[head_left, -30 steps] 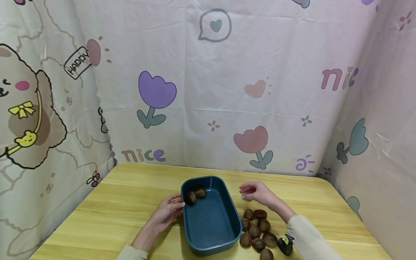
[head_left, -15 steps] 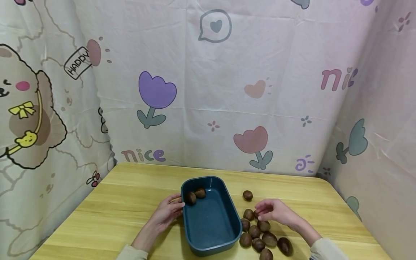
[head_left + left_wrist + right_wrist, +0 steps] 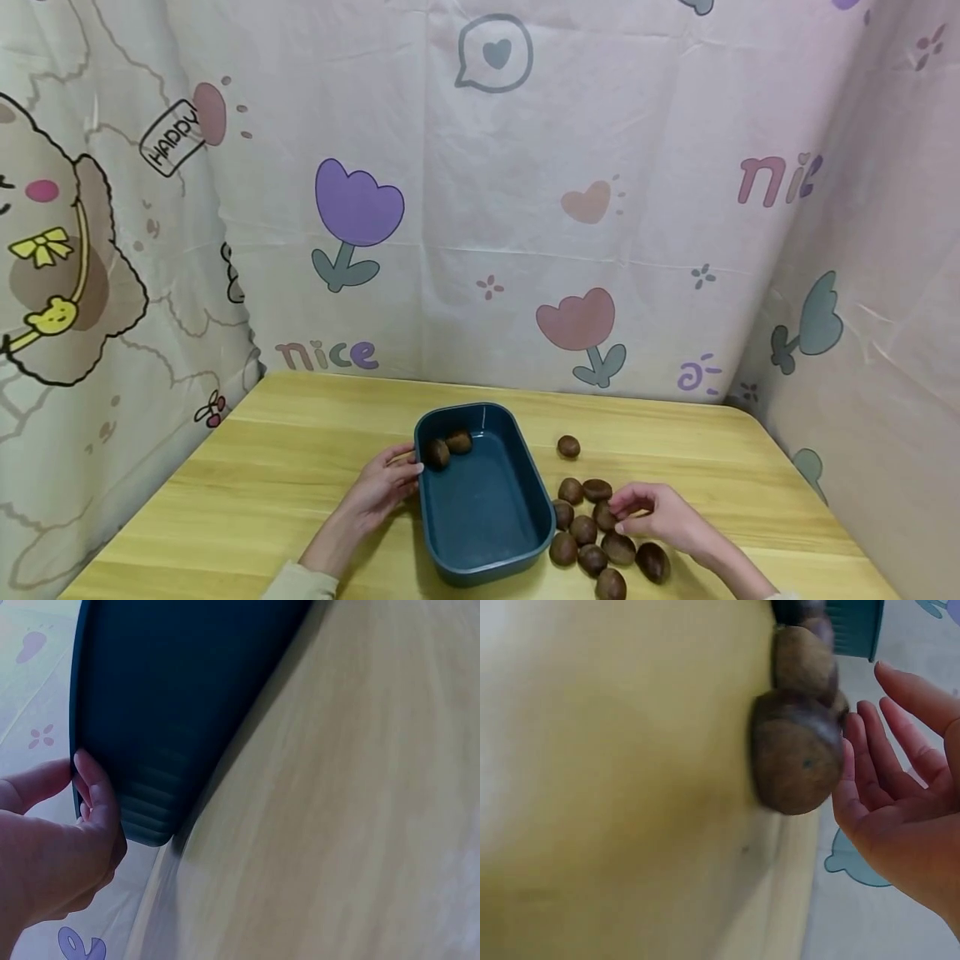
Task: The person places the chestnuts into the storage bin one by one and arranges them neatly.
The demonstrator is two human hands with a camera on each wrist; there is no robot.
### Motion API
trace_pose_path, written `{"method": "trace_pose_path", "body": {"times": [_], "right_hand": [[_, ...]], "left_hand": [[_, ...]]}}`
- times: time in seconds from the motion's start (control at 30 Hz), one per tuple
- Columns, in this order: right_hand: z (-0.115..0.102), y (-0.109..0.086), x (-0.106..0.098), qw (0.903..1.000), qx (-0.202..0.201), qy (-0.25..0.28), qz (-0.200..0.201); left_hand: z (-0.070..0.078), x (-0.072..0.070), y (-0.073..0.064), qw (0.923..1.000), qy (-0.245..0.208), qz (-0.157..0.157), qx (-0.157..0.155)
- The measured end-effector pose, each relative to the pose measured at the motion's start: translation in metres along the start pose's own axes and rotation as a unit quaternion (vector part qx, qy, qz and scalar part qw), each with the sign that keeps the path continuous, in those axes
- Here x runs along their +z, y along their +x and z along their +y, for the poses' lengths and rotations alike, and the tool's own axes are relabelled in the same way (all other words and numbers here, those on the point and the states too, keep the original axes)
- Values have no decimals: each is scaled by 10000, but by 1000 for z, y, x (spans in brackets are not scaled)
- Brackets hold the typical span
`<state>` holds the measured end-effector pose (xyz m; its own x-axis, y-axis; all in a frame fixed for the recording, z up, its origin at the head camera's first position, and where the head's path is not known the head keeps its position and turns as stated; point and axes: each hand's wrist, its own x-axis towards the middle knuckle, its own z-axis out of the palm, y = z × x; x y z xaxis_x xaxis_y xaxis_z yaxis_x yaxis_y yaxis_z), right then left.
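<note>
A deep teal rectangular box (image 3: 487,500) stands on the table with two chestnuts (image 3: 459,442) in its far left corner. My left hand (image 3: 381,492) grips the box's left rim; in the left wrist view the thumb and curled fingers meet at that rim. Right of the box lies a loose group of several brown chestnuts (image 3: 583,530). My right hand (image 3: 660,515) reaches over this group, thumb and fingers apart, fingertips right at one chestnut (image 3: 603,515). The right wrist view shows the hand's fingers (image 3: 885,761) loosely bent beside the chestnuts, with nothing in the palm.
One chestnut (image 3: 568,447) lies apart, beyond the group and right of the box. The wooden table (image 3: 247,492) ends at a printed cloth (image 3: 480,208) behind, with more cloth on both sides.
My right hand has left a chestnut on the table beyond the group and moved back toward me, over the group's right side. The left hand stays at the box's rim.
</note>
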<state>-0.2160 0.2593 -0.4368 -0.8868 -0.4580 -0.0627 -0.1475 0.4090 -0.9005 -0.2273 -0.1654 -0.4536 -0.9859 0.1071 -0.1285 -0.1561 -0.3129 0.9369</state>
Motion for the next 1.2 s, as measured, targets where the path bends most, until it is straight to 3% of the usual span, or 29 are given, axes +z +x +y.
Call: {"method": "trace_pose_path", "body": {"times": [0.23, 0.5, 0.8, 1.2], "right_hand": [[11, -12, 3, 9995, -74, -291, -77], [13, -18, 8, 9992, 323, -186, -147], [16, -19, 18, 9972, 207, -724, 30], [10, -16, 6, 9955, 168, -918, -156]], "left_hand": [[0, 0, 2, 10000, -10, 33, 32], [0, -2, 0, 10000, -23, -18, 29], [-2, -2, -2, 10000, -25, -57, 36], [-2, -1, -1, 9999, -68, -52, 59]]}}
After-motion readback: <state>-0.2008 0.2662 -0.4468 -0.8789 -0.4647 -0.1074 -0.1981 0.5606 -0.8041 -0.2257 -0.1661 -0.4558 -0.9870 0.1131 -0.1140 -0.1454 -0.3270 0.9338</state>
